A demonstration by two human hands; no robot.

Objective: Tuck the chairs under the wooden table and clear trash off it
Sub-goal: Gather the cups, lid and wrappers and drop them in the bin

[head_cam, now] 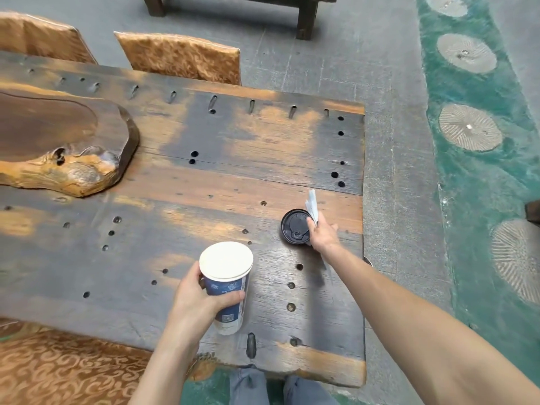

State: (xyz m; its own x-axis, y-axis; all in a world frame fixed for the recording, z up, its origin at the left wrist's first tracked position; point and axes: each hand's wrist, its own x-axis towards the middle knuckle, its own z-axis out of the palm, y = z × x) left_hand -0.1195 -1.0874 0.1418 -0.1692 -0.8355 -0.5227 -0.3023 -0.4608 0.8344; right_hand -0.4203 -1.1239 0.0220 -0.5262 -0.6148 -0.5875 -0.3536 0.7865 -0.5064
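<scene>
- The left hand grips a tall blue-and-white paper cup, with the fingers wrapped round its side and the thumb across the front. The cup is over the near part of the tabletop and leans slightly. Whether its base touches the wood cannot be told.
- The right hand reaches out near the tabletop's right edge. It pinches a wad of white crumpled paper that sticks up above the fingers.
- A round black plastic lid lies flat on the tabletop just left of the right hand, and that hand's fingertips are touching its right rim.
- The weathered dark wooden tabletop has worn orange patches and scattered round holes.
- A carved slab-shaped wooden tray rests on the left part of the tabletop, well apart from the cup and lid.
- Two chairs with orange-gold patterned fabric backs stand close against the far side of the tabletop.
- A matching patterned chair seat shows at the near left, partly under the tabletop edge.
- A green floor strip with round ribbed stone discs runs along the right.
</scene>
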